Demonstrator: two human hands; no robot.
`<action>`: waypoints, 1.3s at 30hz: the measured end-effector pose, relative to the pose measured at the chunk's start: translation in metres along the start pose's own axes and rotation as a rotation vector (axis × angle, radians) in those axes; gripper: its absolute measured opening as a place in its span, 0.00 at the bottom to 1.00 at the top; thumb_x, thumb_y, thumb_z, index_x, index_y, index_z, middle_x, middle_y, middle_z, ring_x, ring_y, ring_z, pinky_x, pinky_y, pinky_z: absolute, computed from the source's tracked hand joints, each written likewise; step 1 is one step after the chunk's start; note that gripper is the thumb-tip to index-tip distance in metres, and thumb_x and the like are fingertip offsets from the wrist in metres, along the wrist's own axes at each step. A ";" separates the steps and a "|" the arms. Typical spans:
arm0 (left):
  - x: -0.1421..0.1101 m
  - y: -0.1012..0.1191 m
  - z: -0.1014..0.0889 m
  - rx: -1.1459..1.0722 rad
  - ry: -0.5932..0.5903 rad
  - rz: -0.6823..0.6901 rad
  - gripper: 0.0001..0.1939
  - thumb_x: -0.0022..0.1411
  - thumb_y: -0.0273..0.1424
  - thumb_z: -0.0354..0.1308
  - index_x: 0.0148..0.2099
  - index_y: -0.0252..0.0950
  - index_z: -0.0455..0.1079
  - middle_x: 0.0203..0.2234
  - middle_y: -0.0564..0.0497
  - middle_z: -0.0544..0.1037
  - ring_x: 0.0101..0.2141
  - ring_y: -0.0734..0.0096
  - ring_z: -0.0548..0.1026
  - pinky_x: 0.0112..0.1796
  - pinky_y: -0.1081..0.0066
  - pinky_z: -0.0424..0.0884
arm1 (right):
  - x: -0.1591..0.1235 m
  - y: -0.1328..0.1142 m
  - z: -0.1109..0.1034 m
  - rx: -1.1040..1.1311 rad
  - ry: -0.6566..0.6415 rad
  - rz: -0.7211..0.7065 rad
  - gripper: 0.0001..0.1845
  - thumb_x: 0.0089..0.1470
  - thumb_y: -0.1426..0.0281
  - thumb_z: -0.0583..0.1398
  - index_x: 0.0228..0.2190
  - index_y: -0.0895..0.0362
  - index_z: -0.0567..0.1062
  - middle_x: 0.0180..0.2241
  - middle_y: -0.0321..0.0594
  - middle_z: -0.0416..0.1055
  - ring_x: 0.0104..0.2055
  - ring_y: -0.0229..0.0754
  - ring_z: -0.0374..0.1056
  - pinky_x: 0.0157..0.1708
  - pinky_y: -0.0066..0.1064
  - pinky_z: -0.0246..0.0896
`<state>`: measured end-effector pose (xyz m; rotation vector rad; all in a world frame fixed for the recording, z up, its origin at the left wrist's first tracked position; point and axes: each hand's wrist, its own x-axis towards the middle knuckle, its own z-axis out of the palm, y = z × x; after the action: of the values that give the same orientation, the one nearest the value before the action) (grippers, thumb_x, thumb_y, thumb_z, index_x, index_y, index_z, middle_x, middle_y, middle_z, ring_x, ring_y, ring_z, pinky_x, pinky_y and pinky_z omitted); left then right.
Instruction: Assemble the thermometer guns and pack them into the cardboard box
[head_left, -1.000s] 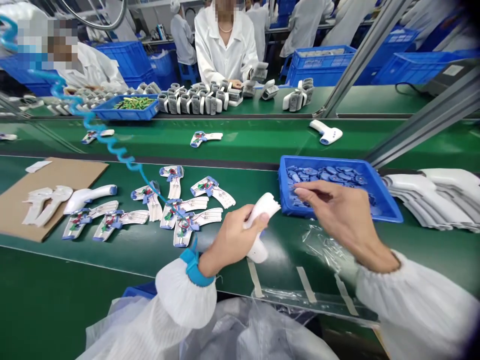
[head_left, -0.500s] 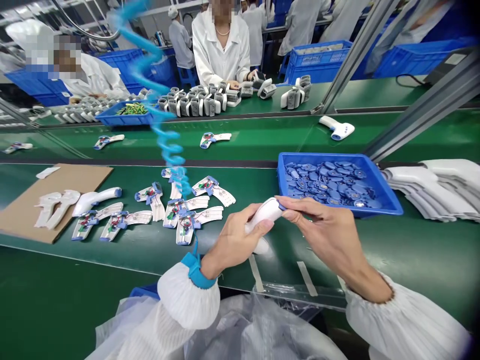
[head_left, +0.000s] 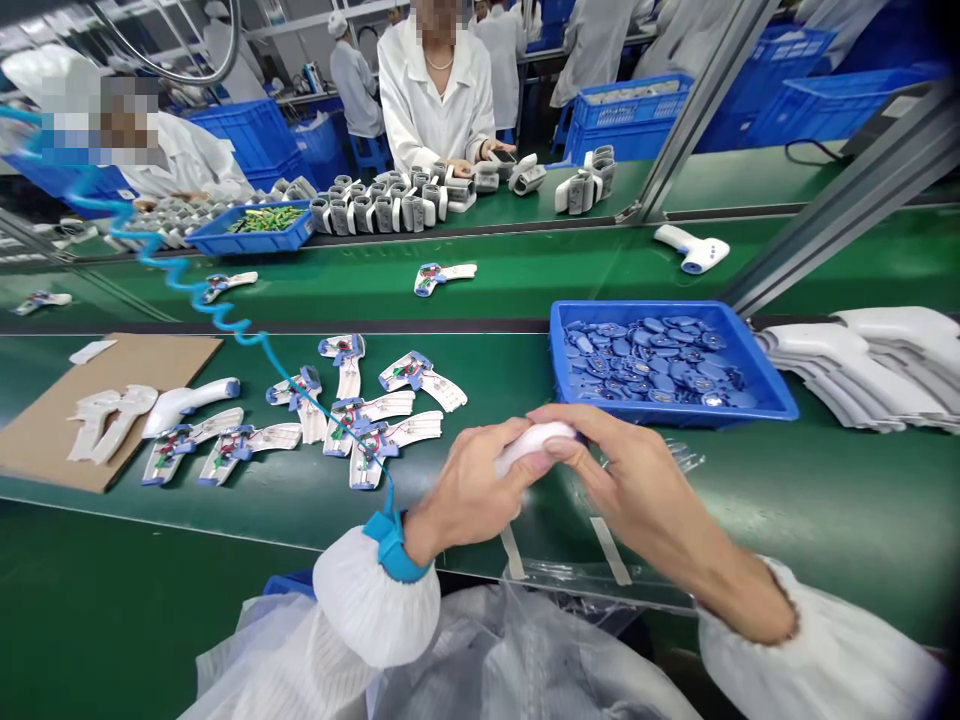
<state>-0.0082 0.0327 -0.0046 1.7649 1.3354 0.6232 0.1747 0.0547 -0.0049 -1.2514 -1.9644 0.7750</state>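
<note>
My left hand (head_left: 476, 490) and my right hand (head_left: 637, 480) both grip a white plastic thermometer casing (head_left: 536, 443) above the green conveyor belt (head_left: 480, 530). Their fingers hide most of it. Just beyond my hands lies a blue tray (head_left: 675, 416) of small blue round parts (head_left: 652, 360). To the left, several half-assembled thermometer shells with circuit boards and red wires (head_left: 382, 435) lie near my left hand. A blue wrist strap (head_left: 391, 548) circles my left wrist, and its coiled blue cord (head_left: 187, 275) runs off across the belts.
A stack of white casings (head_left: 847, 365) lies right of the tray. A cardboard sheet (head_left: 45, 440) with white parts sits at the left. Beyond further belts, co-workers (head_left: 435, 90) handle thermometers near blue crates (head_left: 630, 115). Metal rails (head_left: 705, 100) rise at the right; a clear plastic bag (head_left: 510, 650) hangs below.
My right hand has moved from over the tray onto the casing. Both hands now hold it, and it lies more level than before.
</note>
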 end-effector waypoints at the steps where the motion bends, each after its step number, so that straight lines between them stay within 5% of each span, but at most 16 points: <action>1: 0.001 -0.001 0.004 0.132 0.006 0.021 0.17 0.74 0.42 0.52 0.51 0.36 0.75 0.37 0.48 0.81 0.36 0.61 0.77 0.39 0.65 0.68 | -0.002 0.000 0.004 -0.013 0.046 0.019 0.16 0.68 0.60 0.56 0.37 0.54 0.80 0.36 0.40 0.81 0.37 0.43 0.77 0.39 0.34 0.72; 4: 0.002 -0.004 0.015 0.396 -0.010 0.063 0.16 0.72 0.41 0.53 0.47 0.37 0.76 0.37 0.45 0.82 0.39 0.55 0.79 0.42 0.61 0.69 | -0.009 0.005 0.011 0.035 0.071 0.062 0.16 0.67 0.61 0.57 0.30 0.54 0.75 0.32 0.38 0.78 0.34 0.41 0.74 0.37 0.32 0.69; 6: 0.002 -0.005 0.017 0.411 0.002 0.067 0.17 0.74 0.42 0.51 0.51 0.38 0.75 0.41 0.45 0.83 0.41 0.55 0.79 0.43 0.60 0.69 | -0.016 0.010 0.011 0.140 -0.020 0.098 0.13 0.66 0.59 0.59 0.41 0.53 0.78 0.43 0.39 0.80 0.43 0.42 0.75 0.44 0.33 0.70; 10: 0.001 -0.005 0.014 0.359 0.029 0.065 0.17 0.74 0.41 0.51 0.56 0.40 0.74 0.46 0.47 0.83 0.45 0.57 0.79 0.47 0.60 0.69 | -0.029 0.014 0.004 0.295 -0.059 0.248 0.24 0.68 0.52 0.55 0.57 0.51 0.73 0.55 0.42 0.76 0.51 0.44 0.75 0.47 0.34 0.72; 14: 0.002 -0.003 0.016 0.333 0.011 0.134 0.15 0.74 0.39 0.54 0.55 0.40 0.74 0.46 0.49 0.83 0.45 0.58 0.79 0.48 0.60 0.68 | -0.036 0.016 0.003 0.256 -0.066 0.238 0.22 0.68 0.53 0.54 0.54 0.50 0.76 0.50 0.41 0.79 0.45 0.44 0.76 0.45 0.35 0.72; 18: 0.003 -0.001 0.020 0.446 0.025 0.111 0.12 0.72 0.38 0.55 0.49 0.38 0.76 0.38 0.48 0.83 0.38 0.58 0.79 0.41 0.61 0.68 | -0.041 0.023 0.008 0.076 0.084 0.239 0.19 0.67 0.55 0.55 0.46 0.54 0.79 0.38 0.41 0.80 0.34 0.43 0.74 0.37 0.35 0.70; 22: -0.005 -0.010 0.028 0.336 0.262 0.170 0.11 0.72 0.39 0.58 0.47 0.38 0.75 0.41 0.48 0.82 0.42 0.61 0.77 0.43 0.64 0.68 | -0.047 0.026 0.005 0.129 0.038 0.258 0.18 0.68 0.55 0.55 0.49 0.52 0.77 0.45 0.41 0.80 0.40 0.42 0.76 0.39 0.32 0.71; 26: 0.001 -0.025 0.044 0.310 0.611 0.027 0.21 0.72 0.38 0.56 0.25 0.37 0.65 0.21 0.51 0.74 0.26 0.71 0.70 0.30 0.68 0.60 | -0.054 0.016 0.011 0.047 -0.172 0.134 0.18 0.68 0.55 0.56 0.49 0.50 0.77 0.46 0.41 0.79 0.41 0.43 0.76 0.39 0.33 0.72; 30: 0.016 -0.032 0.042 0.385 0.513 0.025 0.26 0.69 0.33 0.55 0.18 0.37 0.60 0.14 0.52 0.68 0.19 0.74 0.63 0.26 0.66 0.51 | -0.059 0.004 0.029 -0.106 -0.055 0.091 0.26 0.69 0.51 0.50 0.42 0.56 0.80 0.39 0.48 0.80 0.32 0.48 0.75 0.30 0.38 0.68; 33: 0.008 -0.029 0.027 0.231 0.428 0.053 0.20 0.69 0.37 0.57 0.24 0.37 0.69 0.21 0.50 0.76 0.25 0.71 0.72 0.29 0.69 0.60 | -0.052 0.002 0.027 0.043 -0.100 0.304 0.30 0.64 0.46 0.52 0.40 0.56 0.81 0.32 0.47 0.78 0.30 0.47 0.73 0.30 0.36 0.66; 36: -0.007 -0.030 0.022 0.025 0.547 0.213 0.14 0.70 0.40 0.58 0.37 0.37 0.75 0.37 0.45 0.81 0.40 0.64 0.77 0.40 0.67 0.69 | -0.038 0.007 0.017 0.381 -0.343 0.758 0.35 0.60 0.40 0.52 0.28 0.57 0.78 0.16 0.37 0.64 0.17 0.37 0.57 0.20 0.30 0.54; 38: -0.006 -0.035 0.027 -0.032 0.711 0.215 0.17 0.71 0.39 0.56 0.31 0.37 0.69 0.31 0.47 0.78 0.35 0.67 0.75 0.38 0.67 0.68 | -0.031 0.013 0.018 0.515 -0.498 0.932 0.36 0.59 0.38 0.52 0.25 0.57 0.75 0.16 0.36 0.61 0.16 0.34 0.52 0.17 0.28 0.47; 39: -0.001 -0.039 0.031 -0.036 0.770 0.164 0.20 0.71 0.39 0.56 0.26 0.38 0.64 0.25 0.50 0.74 0.30 0.69 0.72 0.35 0.68 0.66 | -0.030 0.015 0.022 0.492 -0.524 0.899 0.34 0.58 0.39 0.54 0.26 0.57 0.76 0.17 0.37 0.65 0.16 0.35 0.54 0.17 0.28 0.48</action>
<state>-0.0054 0.0263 -0.0541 1.6733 1.6535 1.5139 0.1748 0.0301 -0.0363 -1.7068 -1.3220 2.0525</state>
